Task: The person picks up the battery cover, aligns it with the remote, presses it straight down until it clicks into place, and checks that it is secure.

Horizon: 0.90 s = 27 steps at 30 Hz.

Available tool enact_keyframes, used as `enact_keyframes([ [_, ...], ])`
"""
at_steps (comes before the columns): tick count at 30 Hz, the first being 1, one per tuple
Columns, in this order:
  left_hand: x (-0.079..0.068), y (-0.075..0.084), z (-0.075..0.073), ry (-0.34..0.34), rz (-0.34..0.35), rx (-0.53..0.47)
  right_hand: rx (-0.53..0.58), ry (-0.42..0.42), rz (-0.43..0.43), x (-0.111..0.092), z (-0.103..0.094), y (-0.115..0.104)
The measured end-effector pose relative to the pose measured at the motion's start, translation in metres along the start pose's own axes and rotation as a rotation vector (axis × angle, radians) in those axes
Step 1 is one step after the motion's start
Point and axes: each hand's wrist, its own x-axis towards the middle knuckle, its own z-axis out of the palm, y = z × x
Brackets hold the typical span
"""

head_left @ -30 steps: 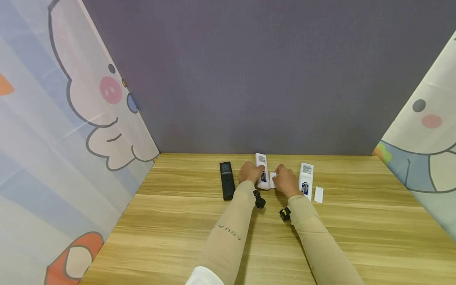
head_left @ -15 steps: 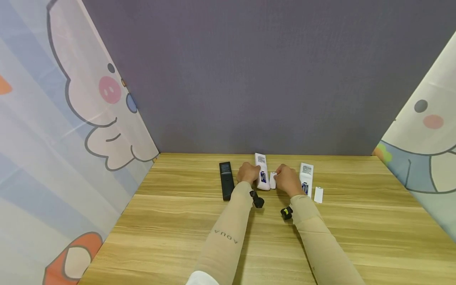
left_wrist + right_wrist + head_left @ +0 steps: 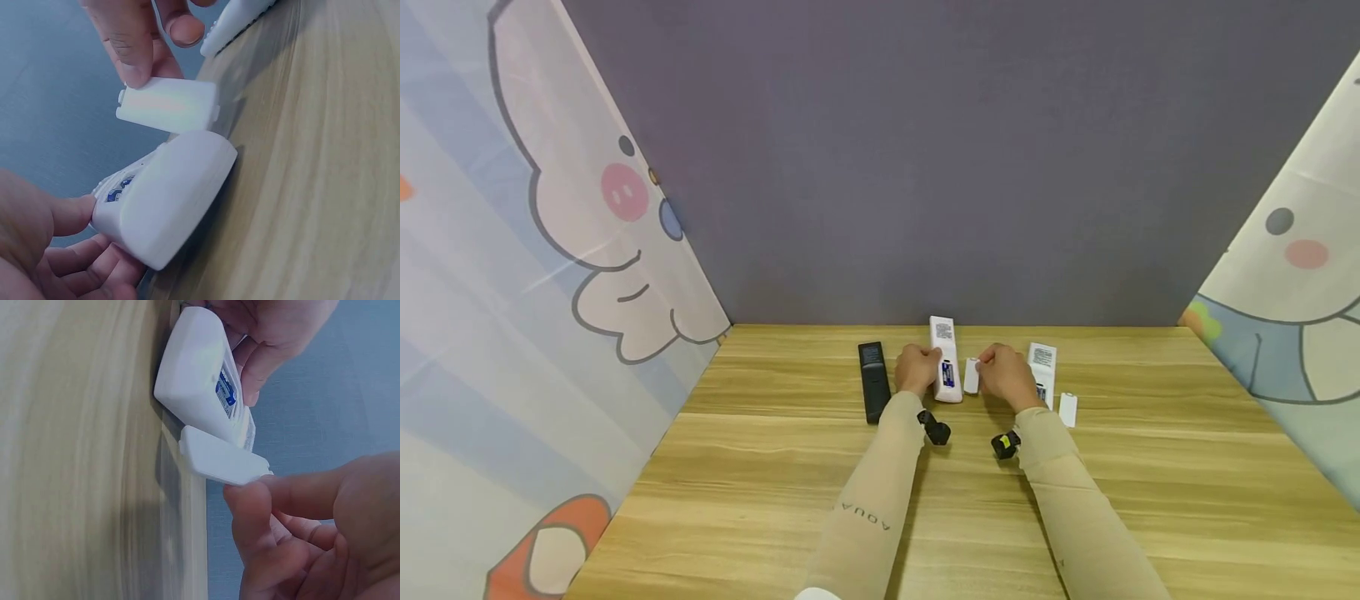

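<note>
My left hand (image 3: 917,369) grips a white remote control (image 3: 944,340) by its left side, thumb on the edge near the battery compartment. The remote lies back side up, with blue batteries (image 3: 225,391) showing in its uncovered compartment. Between thumb and fingertips, my right hand (image 3: 1006,375) pinches a white battery cover (image 3: 972,377) by one end. In the left wrist view the cover (image 3: 165,105) is held tilted just beside the remote (image 3: 181,187); whether they touch I cannot tell.
A black remote control (image 3: 874,383) lies left of my left hand. Partly behind my right wrist is a second white remote (image 3: 1042,357) with batteries showing, and another white cover (image 3: 1068,410) lies to its right. A grey panel (image 3: 955,167) stands behind the wooden table (image 3: 737,467).
My left thumb has shifted from over the battery compartment to the remote's left edge. The held remote has turned a little more upright in view, and the right hand still holds the cover beside it.
</note>
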Motion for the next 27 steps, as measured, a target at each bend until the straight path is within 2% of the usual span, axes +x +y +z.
enact_keyframes([
  [14, -0.0025, -0.0099, 0.0004, 0.001, 0.083, -0.159, 0.078, 0.01, -0.018, 0.0006, -0.0017, 0.0016],
  [18, -0.002, -0.0093, -0.0001, 0.004, 0.115, -0.202, 0.104, 0.024, -0.039, 0.0005, -0.0027, -0.0001],
  [27, -0.0061, -0.0038, -0.0002, -0.014, 0.134, -0.289, 0.186, 0.022, -0.038, 0.0014, -0.0044, -0.0046],
])
